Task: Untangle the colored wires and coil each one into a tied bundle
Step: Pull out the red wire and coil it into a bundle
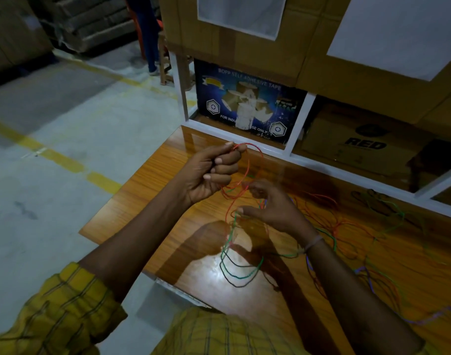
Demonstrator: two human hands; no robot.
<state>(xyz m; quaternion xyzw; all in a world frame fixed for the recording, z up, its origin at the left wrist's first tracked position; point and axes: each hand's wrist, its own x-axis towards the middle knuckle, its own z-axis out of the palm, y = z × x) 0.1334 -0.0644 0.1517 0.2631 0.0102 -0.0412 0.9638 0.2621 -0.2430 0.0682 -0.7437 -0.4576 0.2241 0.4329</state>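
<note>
Beyond both hands, a dark blue carton is standing in a white-framed shelf and is showing the words "BOPP SELF ADHESIVE TAPE" and, partly covered, "FOR INDU... SE ONLY". To the right of it, further from the hands, a brown box is carrying the word "RED" in black letters.

The left hand is being held raised above the wooden table, palm turned toward the person, with the fingers curled in. Its thumb and forefinger are pinching the red wire at the top, and the wire is hanging down from there in a loop.

The right hand is staying lower and just beside the left one, with the back of the hand up. Its fingers are bent, and the fingertips are pinching the tangled wires of red, green and black, which are drooping below this hand toward the table. A thin band is sitting on the right wrist.

More loose wires, green, red and purple, are lying on the table to the right of the right hand.
</note>
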